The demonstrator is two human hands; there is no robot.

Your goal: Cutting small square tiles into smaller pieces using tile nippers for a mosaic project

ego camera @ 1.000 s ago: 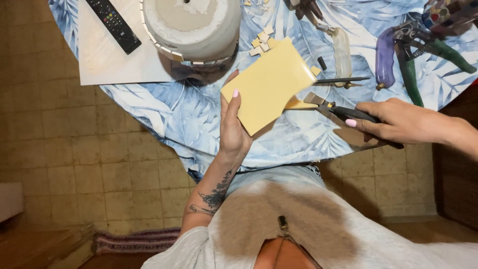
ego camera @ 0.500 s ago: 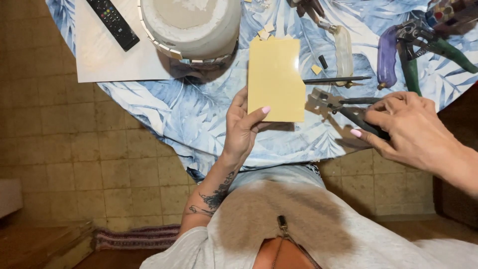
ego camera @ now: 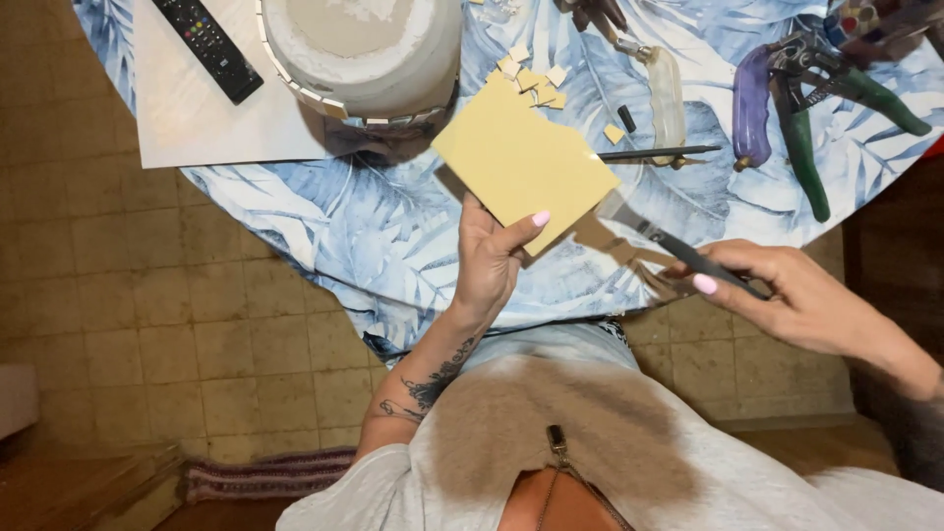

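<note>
My left hand holds a flat pale yellow tile by its near corner, above the round table with a blue leaf-patterned cloth. The tile is tilted, its far edge pointing toward the grey pot. My right hand grips the dark handles of a metal cutting tool, whose jaws reach up to the tile's right edge. Small yellow tile chips lie on the cloth beyond the tile.
A black remote rests on a white sheet at the far left. Green and purple pliers, a thin dark stick and a clear tube lie at the right. Tiled floor lies below the table edge.
My left hand has turned the yellow tile from upright to tilted left. My right hand has brought the cutting tool's jaws up to the tile's right edge.
</note>
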